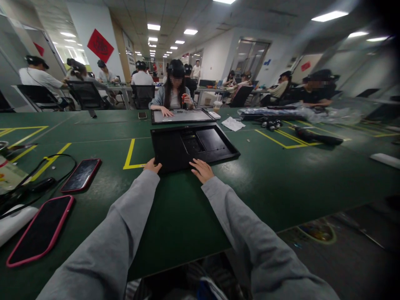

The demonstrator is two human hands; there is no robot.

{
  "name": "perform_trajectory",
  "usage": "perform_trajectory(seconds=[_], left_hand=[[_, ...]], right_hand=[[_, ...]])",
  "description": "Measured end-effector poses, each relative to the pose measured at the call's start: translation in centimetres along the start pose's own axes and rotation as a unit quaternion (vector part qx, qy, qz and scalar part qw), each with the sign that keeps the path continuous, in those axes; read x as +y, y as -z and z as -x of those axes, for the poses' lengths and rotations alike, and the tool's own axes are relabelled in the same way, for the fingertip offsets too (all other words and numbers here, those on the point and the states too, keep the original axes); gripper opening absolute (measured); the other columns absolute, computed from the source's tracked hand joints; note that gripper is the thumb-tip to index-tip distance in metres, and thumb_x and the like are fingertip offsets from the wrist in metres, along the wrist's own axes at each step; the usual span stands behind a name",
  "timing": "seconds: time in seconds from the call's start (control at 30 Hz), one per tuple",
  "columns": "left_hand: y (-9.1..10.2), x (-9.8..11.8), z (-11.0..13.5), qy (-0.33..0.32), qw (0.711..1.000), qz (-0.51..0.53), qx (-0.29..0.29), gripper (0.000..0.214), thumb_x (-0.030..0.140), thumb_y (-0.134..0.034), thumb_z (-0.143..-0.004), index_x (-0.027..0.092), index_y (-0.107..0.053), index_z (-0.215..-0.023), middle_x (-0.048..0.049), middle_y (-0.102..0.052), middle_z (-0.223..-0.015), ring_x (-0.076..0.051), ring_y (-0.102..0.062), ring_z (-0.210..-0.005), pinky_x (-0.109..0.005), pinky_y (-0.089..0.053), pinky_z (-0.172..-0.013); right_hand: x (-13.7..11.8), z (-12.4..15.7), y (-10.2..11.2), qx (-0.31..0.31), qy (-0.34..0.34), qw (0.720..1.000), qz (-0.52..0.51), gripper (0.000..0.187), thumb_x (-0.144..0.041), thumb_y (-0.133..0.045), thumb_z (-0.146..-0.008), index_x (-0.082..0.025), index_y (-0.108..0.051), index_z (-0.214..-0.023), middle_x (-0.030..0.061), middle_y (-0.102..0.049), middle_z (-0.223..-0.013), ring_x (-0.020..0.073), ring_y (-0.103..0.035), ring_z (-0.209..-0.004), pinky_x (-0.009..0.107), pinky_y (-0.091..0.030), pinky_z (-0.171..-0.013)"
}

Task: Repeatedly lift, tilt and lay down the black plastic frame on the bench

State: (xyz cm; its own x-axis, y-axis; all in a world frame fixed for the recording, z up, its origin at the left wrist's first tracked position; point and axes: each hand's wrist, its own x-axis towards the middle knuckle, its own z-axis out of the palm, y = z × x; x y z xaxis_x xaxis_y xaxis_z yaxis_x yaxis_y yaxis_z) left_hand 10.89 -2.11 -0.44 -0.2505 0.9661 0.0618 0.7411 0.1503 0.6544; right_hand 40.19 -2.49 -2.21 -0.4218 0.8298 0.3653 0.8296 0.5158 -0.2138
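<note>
A black monitor back cover (168, 148), or a shallow housing much like one, lies on the green table in front of me. Its raised rim and recessed rectangular area face up. My left hand (152, 166) grips its near left corner, thumb on top and the other fingers mostly hidden. At the middle of the near edge, my right hand (201, 169) rests with fingers stretched out and apart, touching the rim without closing on it. Yellow tape (129, 154) marks the table just left of the cover.
Two phones (81, 175) (42, 229) and black cables (56, 183) lie at left. Opposite, a co-worker (175, 89) with an orange-handled tool works over a grey panel (183, 116). Crumpled tissue (233, 123), plastic-wrapped parts (275, 112) and a black elongated object (318, 136) lie at right.
</note>
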Motion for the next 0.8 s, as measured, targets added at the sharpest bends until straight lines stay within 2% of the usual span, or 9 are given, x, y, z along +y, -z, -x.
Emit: perform_trajectory(seconds=[0.13,0.2,0.3,0.37,0.43,0.53,0.67,0.8], left_hand=[[4.9,-6.8,0.4,0.023,0.991,-0.119,0.049,0.052,0.032,-0.052,-0.085,0.020,-0.051,-0.136,-0.0090,-0.063,-0.124,-0.023,-0.061,-0.107,-0.034,-0.047,-0.091],[7.3,-10.0,0.9,-0.008,0.983,-0.175,0.058,0.052,0.032,-0.048,-0.086,0.018,-0.052,-0.135,-0.0107,-0.063,-0.124,-0.023,-0.060,-0.109,-0.034,-0.045,-0.094],[9.7,-13.1,2.0,-0.024,0.976,-0.200,0.077,0.054,0.039,-0.044,-0.086,0.019,-0.050,-0.136,-0.0104,-0.063,-0.123,-0.023,-0.062,-0.102,-0.033,-0.047,-0.088],[10.5,-13.6,2.7,-0.003,0.977,-0.194,0.086,0.057,0.043,-0.045,-0.085,0.020,-0.049,-0.136,-0.0091,-0.066,-0.116,-0.022,-0.064,-0.095,-0.033,-0.049,-0.082],[10.7,-13.2,3.2,0.024,0.979,-0.182,0.089,0.058,0.044,-0.046,-0.083,0.018,-0.047,-0.135,-0.0087,-0.068,-0.108,-0.022,-0.065,-0.090,-0.032,-0.048,-0.079],[10.7,-12.0,3.8,0.053,0.983,-0.161,0.074,0.059,0.045,-0.047,-0.081,0.017,-0.043,-0.133,-0.0074,-0.069,-0.095,-0.023,-0.066,-0.085,-0.032,-0.048,-0.074],[10.8,-11.0,4.4,0.074,0.988,-0.127,0.050,0.061,0.047,-0.050,-0.079,0.019,-0.039,-0.132,-0.0033,-0.069,-0.085,-0.024,-0.066,-0.081,-0.032,-0.047,-0.071],[10.6,-11.3,4.3,0.088,0.989,-0.108,0.052,0.062,0.049,-0.052,-0.079,0.021,-0.041,-0.133,-0.0043,-0.071,-0.089,-0.025,-0.066,-0.087,-0.033,-0.048,-0.073]], right_hand=[[1.4,-0.3,0.7,0.017,-0.036,0.999,0.036,0.042,-0.039,-0.037,-0.097,-0.027,-0.055,-0.134,0.0026,-0.045,-0.148,0.0230,-0.033,-0.138,0.045,-0.029,-0.111],[1.8,-0.4,0.9,0.038,-0.044,0.997,0.054,0.043,-0.040,-0.038,-0.097,-0.026,-0.055,-0.134,0.0041,-0.043,-0.149,0.0242,-0.032,-0.138,0.044,-0.031,-0.109],[2.0,-0.5,1.2,0.079,-0.046,0.993,0.080,0.046,-0.041,-0.040,-0.095,-0.024,-0.051,-0.137,0.0066,-0.038,-0.151,0.0262,-0.029,-0.138,0.045,-0.029,-0.109],[2.2,-0.5,1.1,0.110,-0.063,0.988,0.091,0.049,-0.040,-0.042,-0.094,-0.022,-0.046,-0.140,0.0089,-0.032,-0.153,0.0281,-0.027,-0.138,0.047,-0.028,-0.109],[2.7,-0.4,1.0,0.143,-0.100,0.980,0.090,0.053,-0.036,-0.044,-0.092,-0.020,-0.041,-0.142,0.0117,-0.029,-0.154,0.0302,-0.026,-0.137,0.051,-0.028,-0.108],[4.2,-0.5,0.6,0.178,-0.157,0.970,0.054,0.056,-0.029,-0.045,-0.088,-0.015,-0.039,-0.142,0.0162,-0.039,-0.146,0.0307,-0.033,-0.133,0.052,-0.032,-0.105],[7.0,-0.8,0.4,0.203,-0.209,0.957,-0.002,0.057,-0.023,-0.049,-0.082,-0.008,-0.043,-0.137,0.0211,-0.049,-0.133,0.0317,-0.042,-0.125,0.052,-0.037,-0.102],[8.9,-0.9,0.6,0.190,-0.264,0.943,-0.074,0.054,-0.018,-0.047,-0.080,-0.010,-0.048,-0.133,0.0180,-0.058,-0.124,0.0297,-0.053,-0.115,0.050,-0.042,-0.100]])
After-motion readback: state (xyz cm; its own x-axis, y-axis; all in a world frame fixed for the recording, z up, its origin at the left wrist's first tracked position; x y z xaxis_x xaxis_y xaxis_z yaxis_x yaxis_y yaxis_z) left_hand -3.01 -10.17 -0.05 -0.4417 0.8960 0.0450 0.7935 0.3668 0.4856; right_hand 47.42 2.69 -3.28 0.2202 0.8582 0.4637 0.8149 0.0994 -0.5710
